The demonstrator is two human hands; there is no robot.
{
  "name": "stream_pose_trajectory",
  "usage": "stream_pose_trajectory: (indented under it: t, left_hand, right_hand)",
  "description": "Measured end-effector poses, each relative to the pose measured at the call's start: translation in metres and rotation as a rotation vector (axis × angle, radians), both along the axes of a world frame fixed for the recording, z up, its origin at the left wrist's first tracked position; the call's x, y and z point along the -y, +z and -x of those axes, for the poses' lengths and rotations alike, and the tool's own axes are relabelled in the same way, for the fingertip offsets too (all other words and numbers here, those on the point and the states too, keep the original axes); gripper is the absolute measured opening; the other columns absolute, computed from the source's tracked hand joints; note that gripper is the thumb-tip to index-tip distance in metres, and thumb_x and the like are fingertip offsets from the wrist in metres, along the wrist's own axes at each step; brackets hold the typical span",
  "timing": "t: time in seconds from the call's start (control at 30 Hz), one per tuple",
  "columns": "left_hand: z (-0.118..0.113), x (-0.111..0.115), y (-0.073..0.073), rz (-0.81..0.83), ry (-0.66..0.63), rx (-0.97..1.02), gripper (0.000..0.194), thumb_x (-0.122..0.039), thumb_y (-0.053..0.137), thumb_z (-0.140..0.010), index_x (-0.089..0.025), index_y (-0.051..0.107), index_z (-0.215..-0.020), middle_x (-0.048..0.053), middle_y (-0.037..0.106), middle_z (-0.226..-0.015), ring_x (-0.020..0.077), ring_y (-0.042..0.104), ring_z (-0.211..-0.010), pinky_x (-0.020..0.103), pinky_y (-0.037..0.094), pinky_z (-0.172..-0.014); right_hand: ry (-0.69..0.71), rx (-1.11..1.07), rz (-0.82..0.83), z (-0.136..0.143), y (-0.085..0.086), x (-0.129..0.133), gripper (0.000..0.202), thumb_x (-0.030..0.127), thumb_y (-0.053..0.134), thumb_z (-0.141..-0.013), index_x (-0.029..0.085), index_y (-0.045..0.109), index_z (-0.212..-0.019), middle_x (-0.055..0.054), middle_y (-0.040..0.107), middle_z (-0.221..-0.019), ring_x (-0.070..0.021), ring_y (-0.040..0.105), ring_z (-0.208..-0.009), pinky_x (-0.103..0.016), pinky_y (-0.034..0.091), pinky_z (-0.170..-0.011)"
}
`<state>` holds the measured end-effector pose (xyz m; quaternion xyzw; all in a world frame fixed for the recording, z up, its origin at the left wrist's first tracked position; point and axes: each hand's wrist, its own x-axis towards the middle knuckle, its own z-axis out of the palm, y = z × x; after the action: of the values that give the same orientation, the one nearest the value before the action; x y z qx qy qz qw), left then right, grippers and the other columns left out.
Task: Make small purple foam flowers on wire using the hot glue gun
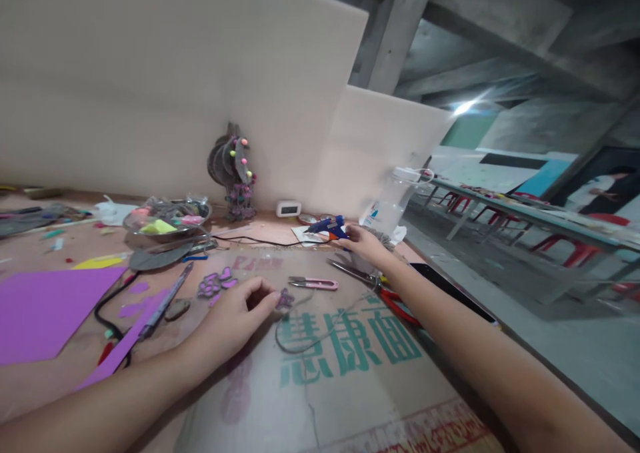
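My left hand (240, 316) is closed in a pinch, with a small purple flower piece (285, 298) edged in grey at its fingertips. Out at the back, my right hand (361, 241) has its fingers around the grip of a blue glue gun (326, 225), whose nozzle points left. Pink thread snips (320, 284) lie between the hands. Red-handled scissors (400, 306) rest partly beneath my right forearm. A grey cord (295, 350) curls across the printed sheet (360, 399). More purple flower pieces (213, 284) lie just beyond my left hand.
Purple foam sheet (55, 313), a pen (167, 299) and a metal bowl of scraps (167, 223) occupy the left. Behind stand a grey ornament with colored beads (233, 173) and a small white clock (289, 209). A plastic jug (393, 203) and a black phone (453, 291) are at right.
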<state>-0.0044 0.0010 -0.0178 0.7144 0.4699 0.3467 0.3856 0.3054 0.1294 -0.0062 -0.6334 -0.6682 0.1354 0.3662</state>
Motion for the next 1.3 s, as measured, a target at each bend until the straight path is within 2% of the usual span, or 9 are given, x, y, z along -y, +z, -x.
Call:
stream_pose_trajectory:
  t: [0.13, 0.3, 0.47, 0.57, 0.63, 0.73, 0.9, 1.1, 1.3]
  left_hand:
    - [0.0, -0.001, 0.001, -0.001, 0.01, 0.012, 0.023, -0.038, 0.046, -0.084, -0.02, 0.056, -0.075, -0.001, 0.06, -0.072, 0.0179, 0.056, -0.072, 0.027, 0.04, -0.066]
    - [0.002, 0.0, 0.001, 0.015, 0.02, 0.032, 0.022, -0.037, 0.047, -0.083, -0.02, 0.056, -0.075, -0.001, 0.061, -0.072, 0.0179, 0.056, -0.072, 0.026, 0.04, -0.066]
    - [0.003, 0.0, 0.004, 0.002, 0.037, 0.056, 0.022, -0.037, 0.046, -0.082, -0.019, 0.055, -0.073, 0.0, 0.06, -0.072, 0.0176, 0.056, -0.071, 0.026, 0.04, -0.065]
    - [0.003, 0.0, 0.006, 0.003, 0.036, 0.054, 0.021, -0.035, 0.046, -0.082, -0.019, 0.054, -0.072, -0.001, 0.059, -0.069, 0.0162, 0.055, -0.068, 0.025, 0.039, -0.062]
    - [0.003, 0.0, 0.005, 0.005, 0.047, 0.053, 0.021, -0.035, 0.047, -0.082, -0.019, 0.053, -0.07, -0.002, 0.057, -0.067, 0.0151, 0.054, -0.065, 0.024, 0.038, -0.058]
    - [0.004, 0.0, 0.005, 0.001, 0.056, 0.055, 0.021, -0.034, 0.047, -0.082, -0.019, 0.052, -0.068, -0.003, 0.054, -0.063, 0.0134, 0.051, -0.06, 0.023, 0.036, -0.055]
    - [0.003, 0.001, 0.007, 0.026, 0.071, 0.047, 0.018, -0.032, 0.048, -0.082, -0.019, 0.052, -0.069, -0.005, 0.051, -0.059, 0.0115, 0.046, -0.055, 0.022, 0.032, -0.052]
    - [0.005, -0.002, 0.004, 0.047, 0.102, 0.065, 0.019, -0.033, 0.048, -0.082, -0.019, 0.052, -0.07, -0.005, 0.052, -0.061, 0.0112, 0.046, -0.054, 0.022, 0.031, -0.05]
    - [0.006, -0.002, 0.004, 0.014, 0.121, 0.042, 0.018, -0.033, 0.048, -0.082, -0.019, 0.052, -0.07, -0.003, 0.055, -0.064, 0.0124, 0.048, -0.056, 0.023, 0.033, -0.052]
  right_hand:
    - [-0.008, 0.057, 0.051, 0.015, -0.001, -0.009, 0.042, 0.029, 0.074, -0.061, 0.015, 0.063, -0.099, -0.008, 0.069, -0.094, -0.0236, 0.064, -0.086, -0.035, 0.048, -0.08]
    - [-0.083, 0.065, 0.021, 0.028, 0.008, -0.003, 0.03, 0.025, 0.065, -0.069, 0.013, 0.062, -0.096, -0.009, 0.07, -0.088, -0.0226, 0.064, -0.083, -0.032, 0.048, -0.076]
    - [-0.059, 0.015, 0.023, 0.044, 0.034, 0.034, 0.019, 0.032, 0.058, -0.076, 0.013, 0.063, -0.078, -0.008, 0.067, -0.064, -0.0214, 0.065, -0.065, -0.03, 0.049, -0.065]
    - [0.052, -0.071, 0.028, 0.058, 0.04, 0.067, 0.025, 0.038, 0.055, -0.08, 0.015, 0.063, -0.086, -0.008, 0.07, -0.08, -0.0189, 0.066, -0.069, -0.029, 0.051, -0.067]
    - [0.218, -0.251, 0.013, 0.066, 0.039, 0.089, 0.026, 0.036, 0.057, -0.079, 0.016, 0.061, -0.094, -0.01, 0.069, -0.097, -0.0184, 0.067, -0.074, -0.031, 0.052, -0.071]
    - [0.344, -0.339, 0.048, 0.075, 0.032, 0.116, 0.023, 0.035, 0.06, -0.078, 0.015, 0.061, -0.089, -0.009, 0.068, -0.092, -0.0174, 0.065, -0.073, -0.033, 0.052, -0.073]
    - [0.325, -0.24, 0.094, 0.079, 0.02, 0.139, 0.02, 0.038, 0.059, -0.078, 0.018, 0.06, -0.078, -0.006, 0.065, -0.076, -0.0182, 0.062, -0.07, -0.033, 0.051, -0.069]
    - [0.44, -0.179, 0.08, 0.08, 0.011, 0.144, 0.018, 0.035, 0.066, -0.073, 0.021, 0.055, -0.078, -0.001, 0.065, -0.07, -0.0162, 0.06, -0.065, -0.027, 0.048, -0.061]
    - [0.419, -0.114, 0.1, 0.082, 0.01, 0.146, 0.022, 0.036, 0.07, -0.068, 0.022, 0.054, -0.07, 0.0, 0.064, -0.064, -0.0155, 0.058, -0.057, -0.026, 0.045, -0.053]
